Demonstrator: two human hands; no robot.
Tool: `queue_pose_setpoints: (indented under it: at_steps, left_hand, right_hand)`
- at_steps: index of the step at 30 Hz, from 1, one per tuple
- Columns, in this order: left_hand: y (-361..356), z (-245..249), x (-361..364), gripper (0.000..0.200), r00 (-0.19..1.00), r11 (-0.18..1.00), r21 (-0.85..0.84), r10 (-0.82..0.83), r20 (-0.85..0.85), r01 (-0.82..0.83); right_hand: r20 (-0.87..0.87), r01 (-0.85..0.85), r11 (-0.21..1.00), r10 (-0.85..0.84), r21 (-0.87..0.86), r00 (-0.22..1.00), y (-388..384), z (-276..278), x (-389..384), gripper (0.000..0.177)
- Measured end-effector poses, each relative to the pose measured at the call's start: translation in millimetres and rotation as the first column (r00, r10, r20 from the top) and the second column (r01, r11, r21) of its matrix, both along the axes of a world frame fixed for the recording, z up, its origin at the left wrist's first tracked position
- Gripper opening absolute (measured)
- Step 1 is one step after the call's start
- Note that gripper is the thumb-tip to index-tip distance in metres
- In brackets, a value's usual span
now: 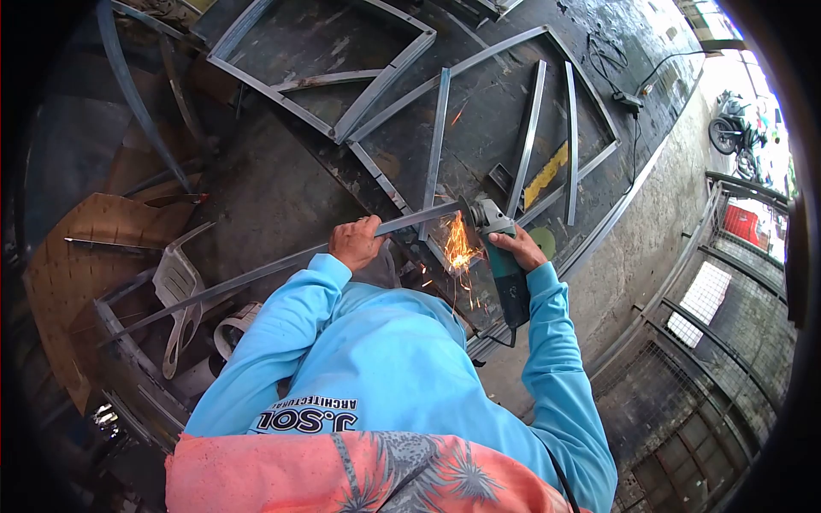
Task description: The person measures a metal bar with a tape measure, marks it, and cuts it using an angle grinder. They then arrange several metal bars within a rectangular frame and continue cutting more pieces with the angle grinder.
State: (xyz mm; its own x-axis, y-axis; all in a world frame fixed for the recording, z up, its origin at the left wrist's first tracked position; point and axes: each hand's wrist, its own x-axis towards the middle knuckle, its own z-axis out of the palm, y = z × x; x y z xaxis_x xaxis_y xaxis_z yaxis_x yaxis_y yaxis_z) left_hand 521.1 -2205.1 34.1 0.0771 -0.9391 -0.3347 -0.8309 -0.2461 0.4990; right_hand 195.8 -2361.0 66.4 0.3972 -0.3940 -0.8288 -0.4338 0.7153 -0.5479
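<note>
My left hand (356, 243) is closed around a long square metal tube (256, 273), which runs from the lower left up to the middle. In my right hand (520, 248) is an angle grinder (505, 267), fingers wrapped round its green-grey body. The grinder's thin disc (466, 211) meets the tube's right end, and orange sparks (460, 244) spray down from there toward my body. How deep the disc sits in the metal cannot be made out.
Welded metal frames (505, 43) and loose bars (527, 137) lie on the dark worktable (316, 188). A pale green disc (541, 243) rests right of the grinder. At left are a plastic chair (178, 278) and cardboard (73, 265). A power cord (637, 141) crosses the right side; a motorcycle (734, 128) stands beyond.
</note>
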Motion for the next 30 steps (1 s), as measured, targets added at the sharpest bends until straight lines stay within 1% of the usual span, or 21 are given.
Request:
queue_pose_setpoints:
  at_steps: [1,2,4,5,7,11,12,13,16,20,22,23,25,26,27,29,30]
  left_hand:
    - [-1,2,0,0.025,1.0,0.999,0.033,0.003,-0.02,-0.002]
    - [-3,3,1,0.025,1.0,1.0,0.03,0.009,-0.016,-0.008]
    - [-3,4,2,0.027,0.999,0.997,0.076,0.012,-0.039,-0.009]
    - [-4,4,1,0.027,0.999,0.997,0.072,0.013,-0.04,-0.01]
    - [-5,3,2,0.029,0.999,0.994,0.109,0.011,-0.036,-0.007]
    - [-10,10,4,0.031,0.998,0.988,0.153,0.017,-0.054,-0.009]
    - [-10,10,4,0.031,0.998,0.985,0.171,0.015,-0.061,-0.004]
    - [-11,10,5,0.031,0.998,0.982,0.188,0.014,-0.068,-0.001]
    - [-12,10,6,0.031,0.997,0.98,0.201,0.014,-0.08,0.003]
    - [-18,14,11,0.034,0.996,0.972,0.235,0.012,-0.092,0.01]
    - [-24,17,18,0.044,0.972,0.942,0.335,0.047,-0.229,0.033]
    - [-28,18,21,0.044,0.972,0.943,0.33,0.045,-0.229,0.034]
    - [-37,18,27,0.055,0.967,0.912,0.409,0.11,-0.231,-0.006]
    - [-40,14,31,0.061,0.974,0.917,0.4,0.081,-0.214,0.012]
    - [-41,10,32,0.061,0.972,0.917,0.399,0.08,-0.22,0.015]
    - [-42,8,33,0.064,0.981,0.917,0.398,0.041,-0.19,0.038]
    - [-41,8,32,0.064,0.981,0.916,0.4,0.038,-0.192,0.043]
  right_hand:
    - [0.018,-0.01,1.0,0.01,-0.008,1.0,0,-8,-3,0.077]
    - [0.021,-0.015,1.0,0.016,-0.012,1.0,-1,-6,0,0.077]
    - [-0.049,-0.017,1.0,0.015,-0.025,0.999,0,-1,3,0.076]
    - [-0.05,-0.018,0.999,0.017,-0.028,0.999,1,-7,-1,0.076]
    - [0.025,-0.026,0.997,0.027,-0.067,0.999,2,-28,-8,0.076]
    - [0.031,-0.011,0.996,0.014,-0.093,0.999,-1,-12,1,0.076]
    - [0.026,-0.018,0.998,0.02,-0.063,0.999,-2,-11,1,0.076]
    - [0.021,-0.027,0.999,0.027,-0.034,0.999,-3,-11,2,0.077]
    - [0.044,-0.014,1.0,0.015,-0.021,0.999,-1,-14,0,0.077]
    - [0.0,-0.022,0.998,0.022,-0.055,1.0,3,-19,-4,0.077]
    - [-0.024,-0.063,0.997,0.062,-0.05,0.998,3,-19,-6,0.076]
    - [-0.024,-0.062,0.997,0.06,-0.055,0.998,5,-20,-8,0.076]
    - [0.012,-0.029,0.997,0.03,-0.073,0.999,12,-23,-16,0.075]
    - [0.014,-0.012,0.998,0.012,-0.054,1.0,16,-22,-18,0.073]
    - [0.008,-0.011,0.998,0.012,-0.055,1.0,16,-21,-21,0.073]
    - [0.005,0.077,0.997,-0.077,-0.011,0.997,19,-12,-19,0.075]
    - [0.004,0.082,0.997,-0.082,-0.009,0.997,21,-12,-20,0.075]
